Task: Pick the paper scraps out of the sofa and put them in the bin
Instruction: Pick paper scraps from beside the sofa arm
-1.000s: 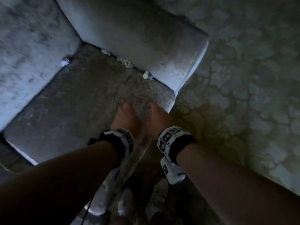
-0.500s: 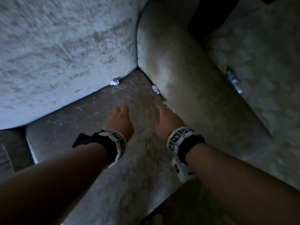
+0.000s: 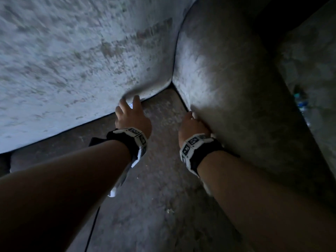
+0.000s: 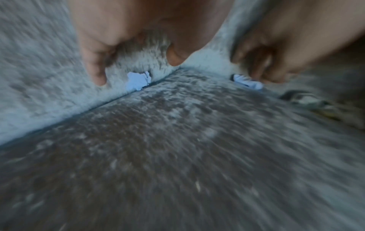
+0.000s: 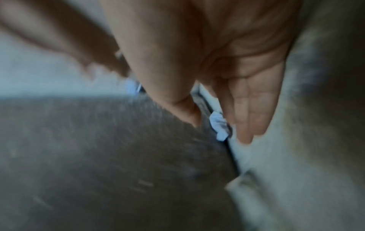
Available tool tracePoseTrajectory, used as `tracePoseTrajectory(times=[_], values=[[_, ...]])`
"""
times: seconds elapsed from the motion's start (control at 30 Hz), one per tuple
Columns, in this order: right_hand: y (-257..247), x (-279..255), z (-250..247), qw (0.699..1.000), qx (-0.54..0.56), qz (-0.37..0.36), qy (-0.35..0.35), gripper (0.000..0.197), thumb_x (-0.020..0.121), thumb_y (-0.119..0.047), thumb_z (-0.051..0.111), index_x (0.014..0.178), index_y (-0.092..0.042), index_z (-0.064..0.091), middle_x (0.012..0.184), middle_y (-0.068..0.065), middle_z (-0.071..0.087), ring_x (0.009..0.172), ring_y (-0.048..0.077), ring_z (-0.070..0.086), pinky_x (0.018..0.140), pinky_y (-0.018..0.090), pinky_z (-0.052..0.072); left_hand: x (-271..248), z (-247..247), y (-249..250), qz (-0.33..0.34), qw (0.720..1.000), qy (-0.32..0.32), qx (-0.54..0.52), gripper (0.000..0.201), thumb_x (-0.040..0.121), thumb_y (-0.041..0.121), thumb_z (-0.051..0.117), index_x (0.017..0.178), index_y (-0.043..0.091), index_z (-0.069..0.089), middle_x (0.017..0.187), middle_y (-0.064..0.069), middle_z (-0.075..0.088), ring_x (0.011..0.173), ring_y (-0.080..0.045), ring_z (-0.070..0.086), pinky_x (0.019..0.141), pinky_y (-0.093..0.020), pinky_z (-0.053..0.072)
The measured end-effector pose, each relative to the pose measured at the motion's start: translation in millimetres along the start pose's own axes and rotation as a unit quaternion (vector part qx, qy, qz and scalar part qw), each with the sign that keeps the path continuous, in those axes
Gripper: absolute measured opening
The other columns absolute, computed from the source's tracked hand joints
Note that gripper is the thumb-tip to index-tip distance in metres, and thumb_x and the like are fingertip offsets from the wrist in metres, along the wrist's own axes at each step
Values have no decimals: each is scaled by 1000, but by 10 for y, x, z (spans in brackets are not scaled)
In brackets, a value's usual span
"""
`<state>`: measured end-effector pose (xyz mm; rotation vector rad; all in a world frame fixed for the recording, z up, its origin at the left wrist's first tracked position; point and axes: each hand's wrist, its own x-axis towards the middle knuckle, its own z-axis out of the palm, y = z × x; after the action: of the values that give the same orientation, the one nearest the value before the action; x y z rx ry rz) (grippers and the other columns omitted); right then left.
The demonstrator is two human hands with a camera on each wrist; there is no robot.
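Left hand (image 4: 138, 31) has its fingers (image 4: 94, 68) spread wide, straddling a paper scrap (image 4: 138, 82) wedged in the seat-back crease. Right hand (image 5: 217, 62), fingers parted and empty, has a second scrap (image 5: 219, 126) between thumb and fingertips at the armrest seam

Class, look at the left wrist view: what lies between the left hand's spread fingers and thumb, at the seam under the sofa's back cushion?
A white paper scrap sits in that seam, framed by the left hand, whose fingers have not closed on it.

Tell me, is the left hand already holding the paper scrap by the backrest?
No, in the left wrist view the paper scrap sits free in the seam, between the spread fingers of the left hand.
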<state>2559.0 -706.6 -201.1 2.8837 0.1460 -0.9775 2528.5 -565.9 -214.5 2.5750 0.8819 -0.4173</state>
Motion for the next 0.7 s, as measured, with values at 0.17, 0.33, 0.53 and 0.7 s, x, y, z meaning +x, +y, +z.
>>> tracePoseTrajectory(times=[0.17,0.33,0.53,0.7], values=[[-114,372,56,995,-98,-17,-24,45,95,0,22,137,5,37,132,21,51,115,34,58,81,42,52,344,304,-4,10,996,24,84,48,90,20,50,137,23,39,130,-19,35,117,-43,40,88,-48,45],[-136,548,-6,985,-152,-71,-45,37,101,-6,30,131,3,51,135,17,51,127,31,50,93,39,47,516,460,-15,3,998,-32,49,43,93,12,41,135,5,40,134,-22,33,119,-44,40,97,-50,39],[-143,577,47,980,-185,-58,-54,34,100,-6,33,124,-3,58,130,13,55,121,27,55,86,38,50,697,263,-168,110,985,-74,111,35,95,9,38,126,-2,51,127,-22,52,119,-39,48,98,-45,40],[-159,396,100,976,-203,-23,-77,30,95,-17,46,119,-9,63,124,10,58,115,28,58,80,38,52,538,157,-195,132,977,-63,153,32,93,3,37,116,-4,58,124,-24,53,117,-41,48,98,-46,41]])
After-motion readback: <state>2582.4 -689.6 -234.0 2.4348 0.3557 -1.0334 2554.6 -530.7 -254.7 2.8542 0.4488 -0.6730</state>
